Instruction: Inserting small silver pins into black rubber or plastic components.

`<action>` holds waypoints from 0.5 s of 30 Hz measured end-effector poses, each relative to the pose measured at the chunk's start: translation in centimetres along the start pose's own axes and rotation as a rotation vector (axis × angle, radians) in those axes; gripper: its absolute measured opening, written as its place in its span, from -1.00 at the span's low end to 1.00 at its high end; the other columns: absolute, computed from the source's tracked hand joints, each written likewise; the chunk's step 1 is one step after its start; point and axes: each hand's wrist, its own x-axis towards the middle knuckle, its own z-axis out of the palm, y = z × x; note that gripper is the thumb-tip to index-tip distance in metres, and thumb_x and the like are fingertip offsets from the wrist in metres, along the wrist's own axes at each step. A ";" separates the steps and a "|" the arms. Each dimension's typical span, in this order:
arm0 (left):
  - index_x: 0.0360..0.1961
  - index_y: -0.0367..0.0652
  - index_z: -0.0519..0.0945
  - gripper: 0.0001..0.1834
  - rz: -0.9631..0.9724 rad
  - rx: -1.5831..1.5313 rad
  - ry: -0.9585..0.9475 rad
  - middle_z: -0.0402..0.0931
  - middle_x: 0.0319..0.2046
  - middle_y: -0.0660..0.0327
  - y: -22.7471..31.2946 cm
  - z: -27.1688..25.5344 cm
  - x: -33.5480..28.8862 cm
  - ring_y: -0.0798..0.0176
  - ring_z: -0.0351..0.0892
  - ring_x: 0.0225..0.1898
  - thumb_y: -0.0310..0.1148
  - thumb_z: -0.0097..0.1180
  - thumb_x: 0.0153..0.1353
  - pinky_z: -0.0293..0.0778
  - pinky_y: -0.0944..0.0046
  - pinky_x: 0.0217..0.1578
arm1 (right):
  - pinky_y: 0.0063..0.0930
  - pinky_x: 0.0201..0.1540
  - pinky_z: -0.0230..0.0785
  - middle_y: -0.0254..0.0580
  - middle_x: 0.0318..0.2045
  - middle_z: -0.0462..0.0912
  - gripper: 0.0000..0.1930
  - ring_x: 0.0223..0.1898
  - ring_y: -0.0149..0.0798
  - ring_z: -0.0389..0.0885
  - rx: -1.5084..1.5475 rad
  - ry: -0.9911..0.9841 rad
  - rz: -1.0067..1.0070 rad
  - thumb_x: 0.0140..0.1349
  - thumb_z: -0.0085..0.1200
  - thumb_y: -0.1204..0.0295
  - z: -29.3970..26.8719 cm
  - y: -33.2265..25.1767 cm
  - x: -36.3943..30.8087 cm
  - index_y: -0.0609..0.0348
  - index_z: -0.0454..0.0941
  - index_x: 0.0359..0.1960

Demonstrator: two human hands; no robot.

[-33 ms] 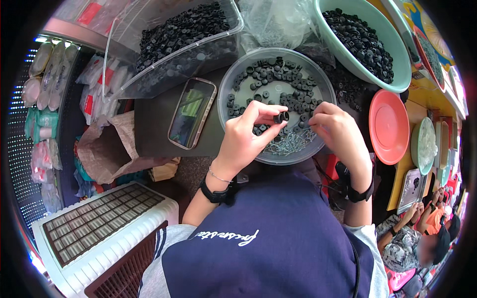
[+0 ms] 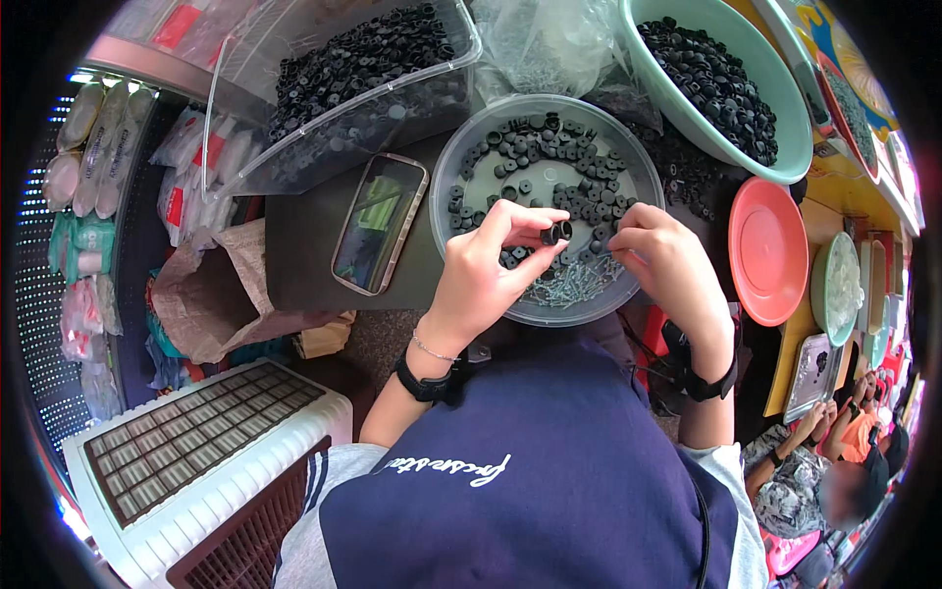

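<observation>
Phone [image 2: 381, 226] left, I see over feed; open brown sack [image 2: 257, 267] farther left, white grilled appliance [image 2: 208, 439] near left, coral plate [image 2: 767, 252] right, co-workers [image 2: 793, 493] farther right.

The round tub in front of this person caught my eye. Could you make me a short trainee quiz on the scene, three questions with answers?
1. Multiple choice: what colour is the shallow round dish to the right of the round tub?
A) blue
B) coral red
C) black

2. True or false: the phone lies to the left of the round tub.

3. Short answer: what does the left hand hold above the round tub?

Key:
1. B, coral red.
2. True.
3. A small black piece, pinched between thumb and fingers.
</observation>
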 end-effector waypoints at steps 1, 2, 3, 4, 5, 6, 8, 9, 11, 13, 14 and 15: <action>-0.18 -0.30 0.49 -0.73 -0.003 -0.008 -0.001 0.73 -0.08 -0.01 0.0 0.1 0.0 0.24 0.76 -0.09 -0.65 0.34 0.18 0.71 0.30 -0.09 | -0.23 -0.08 0.52 -0.15 -0.31 0.60 -0.89 -0.21 -0.05 0.64 -0.074 -0.018 -0.029 0.06 0.22 0.58 0.2 -0.1 0.0 0.24 0.70 -0.34; -0.18 -0.30 0.48 -0.73 -0.006 -0.015 -0.003 0.73 -0.08 -0.02 0.0 0.1 0.0 0.23 0.76 -0.08 -0.66 0.34 0.18 0.71 0.30 -0.09 | -0.23 -0.08 0.52 -0.15 -0.31 0.60 -0.89 -0.21 -0.05 0.64 -0.075 -0.019 -0.029 0.06 0.22 0.58 0.4 -0.1 0.0 0.24 0.70 -0.34; -0.18 -0.30 0.48 -0.73 -0.007 -0.015 -0.001 0.73 -0.08 -0.02 0.0 0.1 -0.1 0.23 0.76 -0.08 -0.66 0.34 0.18 0.71 0.30 -0.09 | -0.24 -0.06 0.51 -0.15 -0.32 0.59 -0.91 -0.19 -0.06 0.63 -0.090 -0.010 -0.026 0.06 0.21 0.58 0.6 -0.1 0.0 0.24 0.69 -0.37; -0.18 -0.30 0.48 -0.73 -0.008 -0.025 -0.002 0.73 -0.07 -0.03 0.0 0.0 -0.1 0.23 0.76 -0.08 -0.67 0.33 0.18 0.71 0.30 -0.08 | -0.25 -0.04 0.50 -0.15 -0.33 0.58 -0.93 -0.16 -0.07 0.62 -0.106 -0.001 -0.022 0.06 0.20 0.58 0.7 -0.2 0.1 0.23 0.69 -0.40; -0.18 -0.30 0.47 -0.72 -0.010 -0.035 -0.003 0.72 -0.07 -0.04 0.0 0.0 -0.1 0.23 0.76 -0.08 -0.67 0.33 0.18 0.71 0.29 -0.08 | -0.25 -0.04 0.50 -0.15 -0.33 0.58 -0.93 -0.16 -0.07 0.62 -0.105 -0.002 -0.023 0.06 0.20 0.58 0.8 -0.4 0.2 0.23 0.69 -0.40; -0.18 -0.30 0.47 -0.72 -0.011 -0.035 -0.003 0.72 -0.07 -0.04 0.0 0.0 -0.1 0.23 0.76 -0.08 -0.67 0.33 0.18 0.71 0.29 -0.08 | -0.26 -0.04 0.50 -0.16 -0.32 0.58 -0.95 -0.16 -0.07 0.62 -0.124 -0.013 -0.022 0.06 0.20 0.58 0.8 -0.6 0.3 0.24 0.67 -0.42; -0.19 -0.29 0.47 -0.72 -0.009 -0.033 -0.003 0.72 -0.06 -0.03 0.0 0.0 -0.2 0.25 0.76 -0.09 -0.68 0.33 0.18 0.71 0.31 -0.10 | -0.26 -0.04 0.50 -0.16 -0.32 0.58 -0.97 -0.16 -0.08 0.62 -0.142 -0.025 -0.020 0.06 0.21 0.57 0.8 -0.8 0.4 0.25 0.64 -0.44; -0.19 -0.29 0.47 -0.72 -0.010 -0.033 -0.002 0.72 -0.06 -0.03 -0.1 0.0 -0.2 0.25 0.76 -0.09 -0.68 0.33 0.18 0.71 0.31 -0.10 | -0.25 -0.06 0.50 -0.15 -0.32 0.58 -0.96 -0.17 -0.07 0.62 -0.117 -0.002 -0.029 0.07 0.21 0.57 0.9 -0.7 0.4 0.26 0.62 -0.43; -0.19 -0.27 0.47 -0.72 0.004 -0.034 0.003 0.72 -0.06 -0.01 -0.3 0.0 -0.2 0.28 0.75 -0.10 -0.67 0.34 0.18 0.70 0.32 -0.11 | -0.25 -0.08 0.50 -0.13 -0.33 0.57 -0.94 -0.18 -0.06 0.62 -0.092 0.020 -0.037 0.07 0.21 0.57 0.9 -0.6 0.3 0.26 0.59 -0.42; -0.20 -0.26 0.47 -0.72 -0.002 -0.038 0.006 0.73 -0.07 0.00 -0.4 0.0 -0.2 0.29 0.75 -0.11 -0.66 0.34 0.17 0.70 0.33 -0.12 | -0.24 -0.15 0.51 -0.10 -0.33 0.57 -0.91 -0.24 -0.03 0.63 0.032 0.107 -0.032 0.10 0.19 0.58 0.6 -0.3 0.2 0.26 0.55 -0.35; -0.20 -0.26 0.47 -0.72 -0.007 -0.041 0.007 0.73 -0.08 0.01 -0.5 0.0 -0.2 0.30 0.75 -0.12 -0.65 0.35 0.17 0.70 0.34 -0.13 | -0.24 -0.22 0.52 -0.09 -0.33 0.58 -0.89 -0.30 -0.02 0.65 0.119 0.097 0.005 0.11 0.17 0.62 0.3 -0.6 0.1 0.26 0.54 -0.31; -0.20 -0.26 0.47 -0.72 -0.008 -0.042 0.006 0.73 -0.08 0.01 -0.5 0.0 -0.1 0.30 0.75 -0.12 -0.65 0.35 0.17 0.70 0.34 -0.13 | -0.24 -0.22 0.52 -0.09 -0.33 0.58 -0.89 -0.30 -0.02 0.65 0.118 0.096 0.006 0.11 0.17 0.62 0.2 -0.8 0.1 0.26 0.54 -0.31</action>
